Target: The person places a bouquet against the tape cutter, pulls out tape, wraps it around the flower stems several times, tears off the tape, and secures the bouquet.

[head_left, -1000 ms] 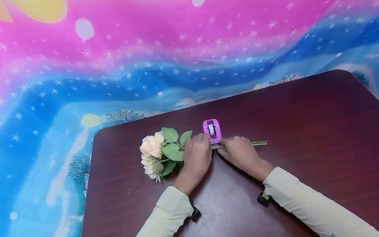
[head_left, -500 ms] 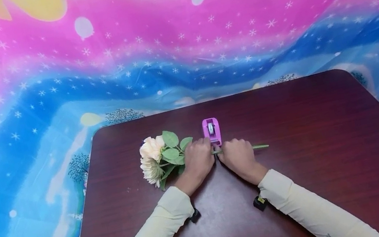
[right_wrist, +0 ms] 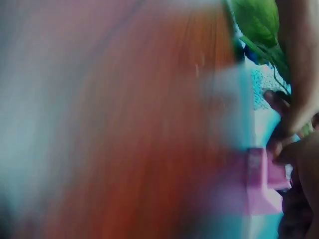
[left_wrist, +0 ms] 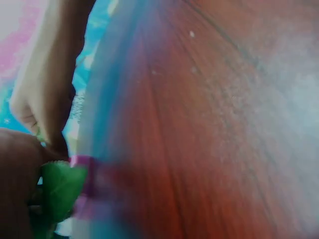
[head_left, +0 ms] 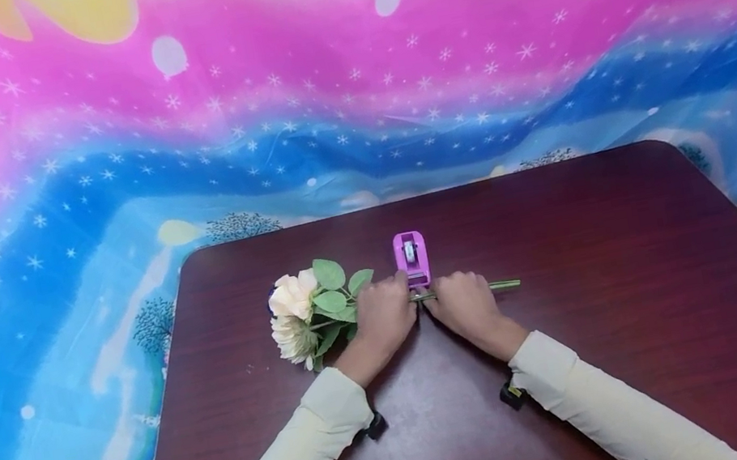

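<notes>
Your left hand [head_left: 385,313] is wrapped around the green stems [head_left: 507,284] just below the leaves, fingers curled in and knuckles up. Your right hand [head_left: 464,303] is gripping the same stems further along, nearer the cut ends, which poke out past its outer side. Your hands are right beside each other, thumbs facing in, with just a short bit of stem showing in the gap — can't really make out what your fingertips are doing there, and both wrist views are too blurry to settle it.

The bunch lies sideways in front of you, heads off to your left: a peach bloom [head_left: 294,294] on top, a cream bloom [head_left: 295,340] below it, and a bit of dark blue peeking out at the far edge. Green leaves [head_left: 328,272] fan out between the blooms and your left hand.

Right behind that gap you've got a pink-purple tape dispenser [head_left: 413,262], upright, with a roll [head_left: 410,251] in it. Its near end sits close by your fingers — whether they touch, I can't tell.

Further out, your pale sleeves [head_left: 614,404] come in over a dark reddish wood table [head_left: 649,312], and behind it hangs a pink and blue snowflake backdrop [head_left: 343,86].
</notes>
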The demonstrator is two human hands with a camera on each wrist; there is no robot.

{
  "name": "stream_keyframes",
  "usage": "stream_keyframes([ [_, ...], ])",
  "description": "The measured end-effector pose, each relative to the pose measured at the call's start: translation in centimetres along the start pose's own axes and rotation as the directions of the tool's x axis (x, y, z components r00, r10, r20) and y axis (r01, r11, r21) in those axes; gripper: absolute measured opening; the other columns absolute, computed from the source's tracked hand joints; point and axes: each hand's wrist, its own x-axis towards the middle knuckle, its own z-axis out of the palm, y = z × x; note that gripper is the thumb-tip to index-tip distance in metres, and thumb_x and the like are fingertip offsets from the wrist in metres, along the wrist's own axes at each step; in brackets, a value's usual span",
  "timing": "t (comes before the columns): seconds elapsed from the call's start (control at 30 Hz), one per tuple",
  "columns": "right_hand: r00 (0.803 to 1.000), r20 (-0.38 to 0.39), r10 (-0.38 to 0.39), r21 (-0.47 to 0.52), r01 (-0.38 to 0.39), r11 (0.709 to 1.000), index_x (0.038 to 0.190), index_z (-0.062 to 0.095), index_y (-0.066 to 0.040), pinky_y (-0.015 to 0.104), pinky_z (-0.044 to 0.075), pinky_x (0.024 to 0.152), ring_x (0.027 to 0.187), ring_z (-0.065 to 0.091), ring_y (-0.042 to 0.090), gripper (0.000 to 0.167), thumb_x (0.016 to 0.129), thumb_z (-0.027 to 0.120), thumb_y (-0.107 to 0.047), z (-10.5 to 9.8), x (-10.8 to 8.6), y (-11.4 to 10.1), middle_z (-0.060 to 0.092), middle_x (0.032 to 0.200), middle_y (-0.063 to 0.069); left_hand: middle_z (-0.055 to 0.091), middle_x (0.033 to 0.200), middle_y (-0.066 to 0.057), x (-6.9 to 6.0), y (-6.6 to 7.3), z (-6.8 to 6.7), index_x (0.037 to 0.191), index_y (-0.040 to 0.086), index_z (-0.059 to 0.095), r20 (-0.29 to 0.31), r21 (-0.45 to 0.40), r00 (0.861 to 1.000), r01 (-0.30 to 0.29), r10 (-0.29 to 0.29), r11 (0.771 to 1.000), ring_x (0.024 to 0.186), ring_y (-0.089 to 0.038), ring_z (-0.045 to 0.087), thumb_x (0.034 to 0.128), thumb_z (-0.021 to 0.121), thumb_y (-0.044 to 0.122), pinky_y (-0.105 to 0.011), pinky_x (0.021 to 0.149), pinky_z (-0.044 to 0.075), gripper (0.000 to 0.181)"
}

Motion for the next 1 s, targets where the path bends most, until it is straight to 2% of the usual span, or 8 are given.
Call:
stream_keyframes([
  [0.07,0.998,0.056,-0.036,0.073,0.032,0.997,0.067,0.059,-0.012,0.041,0.045,0.045,0.046,0.050,0.021,0.029,0.089,0.073,-0.024,-0.5,0.0,0.4,0.048,0.051,0.000,0.065,0.064,0.001,-0.1,-0.2,-0.9,0.089,0.011,0.062,0.105,-0.093,0.994,0.019,-0.009,0.995,0.052,-0.018,0.061,0.0826,0.080,0.022,-0.033,0.045,0.043,0.021],
  [0.17,0.988,0.135,-0.075,0.179,0.050,0.983,0.083,0.064,-0.012,0.034,0.040,0.049,0.050,0.043,0.013,0.017,0.092,0.071,-0.024,-1.4,-0.1,1.0,0.046,0.055,-0.004,0.065,0.067,0.001,-0.2,-0.7,-2.2,0.094,0.011,0.059,0.226,-0.209,0.974,0.042,0.006,0.977,0.054,-0.016,0.061,0.0892,0.076,0.023,-0.031,0.045,0.042,0.021],
  [0.3,0.971,0.216,-0.098,0.276,0.036,0.961,0.099,0.064,-0.011,0.031,0.039,0.057,0.060,0.045,0.012,0.019,0.099,0.064,-0.030,-2.4,-0.2,1.4,0.052,0.067,-0.004,0.065,0.073,0.002,0.0,-1.2,-3.4,0.098,0.012,0.061,0.302,-0.305,0.952,0.057,0.040,0.951,0.059,-0.012,0.057,0.0953,0.071,0.025,-0.030,0.051,0.045,0.017],
  [0.43,0.963,0.245,-0.109,0.332,0.022,0.943,0.103,0.064,-0.013,0.034,0.046,0.069,0.075,0.053,0.014,0.023,0.105,0.056,-0.035,-3.0,-0.2,1.7,0.060,0.082,-0.002,0.064,0.078,0.002,0.1,-1.7,-4.0,0.094,0.013,0.065,0.342,-0.347,0.938,0.061,0.066,0.936,0.065,-0.011,0.056,0.0990,0.067,0.023,-0.030,0.059,0.048,0.012],
  [0.53,0.967,0.229,-0.115,0.354,0.027,0.935,0.099,0.064,-0.014,0.037,0.049,0.075,0.082,0.056,0.014,0.021,0.107,0.054,-0.031,-3.3,-0.2,1.9,0.063,0.087,-0.003,0.065,0.082,0.001,0.2,-1.8,-4.2,0.095,0.011,0.068,0.350,-0.358,0.931,0.033,0.102,0.933,0.069,-0.013,0.059,0.1009,0.064,0.020,-0.030,0.064,0.051,0.011],
  [0.63,0.972,0.197,-0.129,0.368,0.049,0.929,0.096,0.064,-0.014,0.037,0.049,0.077,0.082,0.056,0.015,0.017,0.106,0.057,-0.026,-3.4,-0.2,1.9,0.063,0.086,-0.003,0.067,0.083,0.000,0.2,-1.9,-4.4,0.096,0.010,0.070,0.341,-0.355,0.930,-0.004,0.134,0.935,0.071,-0.015,0.062,0.1012,0.064,0.019,-0.031,0.064,0.052,0.011],
  [0.77,0.977,0.167,-0.136,0.359,0.068,0.931,0.096,0.066,-0.013,0.035,0.050,0.074,0.078,0.056,0.012,0.015,0.104,0.060,-0.024,-3.5,-0.2,1.9,0.063,0.083,-0.004,0.069,0.079,0.000,0.2,-2.0,-4.5,0.093,0.010,0.072,0.308,-0.331,0.939,-0.044,0.151,0.943,0.068,-0.016,0.065,0.0980,0.069,0.019,-0.029,0.058,0.051,0.010],
  [1.0,0.978,0.183,-0.103,0.354,0.032,0.935,0.101,0.070,-0.014,0.032,0.051,0.069,0.071,0.057,0.010,0.017,0.103,0.061,-0.028,-4.0,0.1,1.7,0.069,0.084,-0.002,0.069,0.071,0.001,0.5,-2.1,-4.7,0.088,0.013,0.075,0.221,-0.289,0.962,-0.091,0.159,0.953,0.061,-0.015,0.066,0.0951,0.073,0.019,-0.026,0.054,0.050,0.010],
])
